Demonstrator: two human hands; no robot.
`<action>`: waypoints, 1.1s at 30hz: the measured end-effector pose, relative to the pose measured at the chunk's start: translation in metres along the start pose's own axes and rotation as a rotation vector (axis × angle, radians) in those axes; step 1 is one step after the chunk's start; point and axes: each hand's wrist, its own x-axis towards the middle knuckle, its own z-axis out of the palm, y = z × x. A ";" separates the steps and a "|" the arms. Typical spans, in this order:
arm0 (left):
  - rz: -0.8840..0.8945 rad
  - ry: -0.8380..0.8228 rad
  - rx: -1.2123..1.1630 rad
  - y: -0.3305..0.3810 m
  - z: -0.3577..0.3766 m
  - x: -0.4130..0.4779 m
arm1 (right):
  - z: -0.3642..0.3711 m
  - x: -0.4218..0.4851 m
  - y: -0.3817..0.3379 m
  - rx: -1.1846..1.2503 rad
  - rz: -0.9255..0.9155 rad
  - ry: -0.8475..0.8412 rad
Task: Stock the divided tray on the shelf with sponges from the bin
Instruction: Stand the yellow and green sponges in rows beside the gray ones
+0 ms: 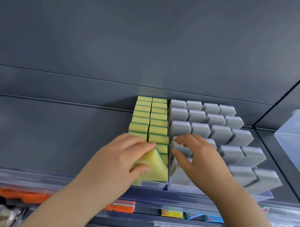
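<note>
The left grip (126, 153) is clamped on a yellow sponge (152, 166), thumb on its near face and fingers over the top. It holds the sponge tilted at the front of the divided tray (185, 188), at the near end of the yellow lanes. The sponge looks light and soft, foam that will squash under a pinch, with a thin green scouring layer that is probably rougher. I'd take it lightly by the broad faces so it slides in upright without buckling. Just beyond that grip, the yellow sponges (158, 117) stand on edge in two packed lanes running to the back. The right grip (200, 159) is beside it, fingers apart and holding nothing, over the nearest lane of grey sponges (218, 132), which fill several lanes to its right. Well right of that grip stands a clear bin (291, 140); I cannot make out its contents.
</note>
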 end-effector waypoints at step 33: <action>0.135 -0.127 0.236 0.011 0.066 0.013 | 0.010 -0.032 0.015 -0.059 -0.075 -0.019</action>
